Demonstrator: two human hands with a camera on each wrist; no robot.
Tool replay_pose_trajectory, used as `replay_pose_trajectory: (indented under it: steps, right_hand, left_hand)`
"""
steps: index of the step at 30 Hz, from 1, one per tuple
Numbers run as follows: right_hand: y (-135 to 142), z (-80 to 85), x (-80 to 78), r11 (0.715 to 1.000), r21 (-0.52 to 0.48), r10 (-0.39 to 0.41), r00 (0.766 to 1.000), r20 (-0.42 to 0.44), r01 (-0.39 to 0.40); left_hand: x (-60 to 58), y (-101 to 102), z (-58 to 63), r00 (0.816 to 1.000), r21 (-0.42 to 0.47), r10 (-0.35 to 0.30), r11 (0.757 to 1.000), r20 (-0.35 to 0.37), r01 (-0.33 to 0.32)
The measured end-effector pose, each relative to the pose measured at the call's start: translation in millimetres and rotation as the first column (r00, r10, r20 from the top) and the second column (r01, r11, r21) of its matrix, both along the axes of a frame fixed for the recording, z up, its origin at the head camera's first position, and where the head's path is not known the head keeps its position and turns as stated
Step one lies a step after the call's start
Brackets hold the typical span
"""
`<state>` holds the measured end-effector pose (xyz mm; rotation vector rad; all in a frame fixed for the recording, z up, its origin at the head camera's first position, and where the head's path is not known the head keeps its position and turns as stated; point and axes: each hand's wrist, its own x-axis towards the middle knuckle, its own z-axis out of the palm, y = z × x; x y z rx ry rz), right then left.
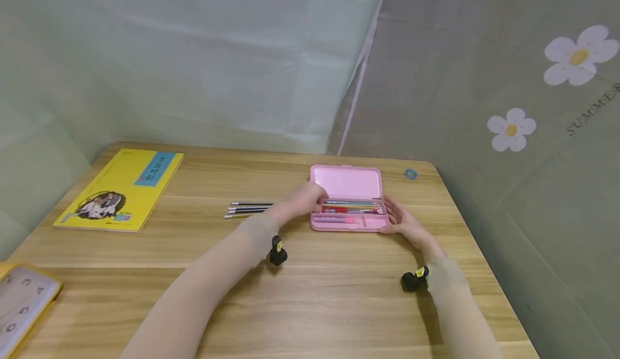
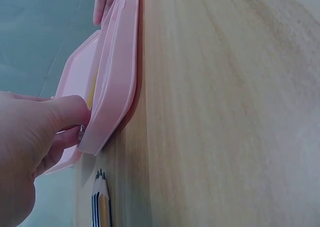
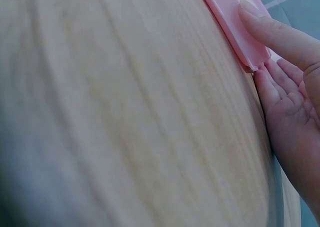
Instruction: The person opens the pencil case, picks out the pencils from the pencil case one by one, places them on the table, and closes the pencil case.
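Observation:
A pink pencil case point(image 1: 346, 229) lies on the table with its lid point(image 1: 346, 181) folded back. Inside it are a yellow pencil point(image 1: 356, 206), a red item and other pens, with a pinkish pen point(image 1: 334, 219) in the front compartment. At the case's left end, my left hand point(image 1: 306, 197) pinches the yellow pencil near its metal-banded end; the fingertips are partly hidden by the case wall. My right hand point(image 1: 407, 224) holds the case's right end, thumb on the front wall point(image 3: 245, 27) and fingers along the end. Several pencils point(image 1: 247, 209) lie on the table left of the case.
A yellow book point(image 1: 116, 192) lies at the back left of the table. The corner of a yellow-framed clock point(image 1: 29, 305) shows at the near left. A small blue ring point(image 1: 410, 174) sits at the back right. Cloth curtains point(image 1: 218, 52) hang behind the table.

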<state>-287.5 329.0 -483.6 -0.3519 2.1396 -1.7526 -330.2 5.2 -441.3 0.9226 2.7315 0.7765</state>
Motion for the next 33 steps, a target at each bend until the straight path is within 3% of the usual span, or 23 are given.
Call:
replay_pose_trajectory:
  steps: [12, 21, 33]
  right_hand:
    - [-0.5, -0.3, -0.2, 1.000, -0.005, 0.009, 1.000, -0.011, -0.009]
    - [-0.5, -0.3, -0.5, 1.000, -0.004, 0.007, 1.000, -0.005, -0.007]
    - [0.0, -0.7, 1.3, 1.000, -0.002, 0.005, 1.000, 0.001, -0.005]
  left_hand:
    - [1.1, -2.0, 4.7, 0.998, -0.036, -0.021, 0.999, -0.057, 0.019]
    - [3.3, -2.6, -0.5, 0.999, 0.014, 0.036, 0.999, -0.012, -0.035]
    - [7.3, -2.6, 2.4, 0.994, 0.049, 0.042, 0.998, -0.103, -0.038]
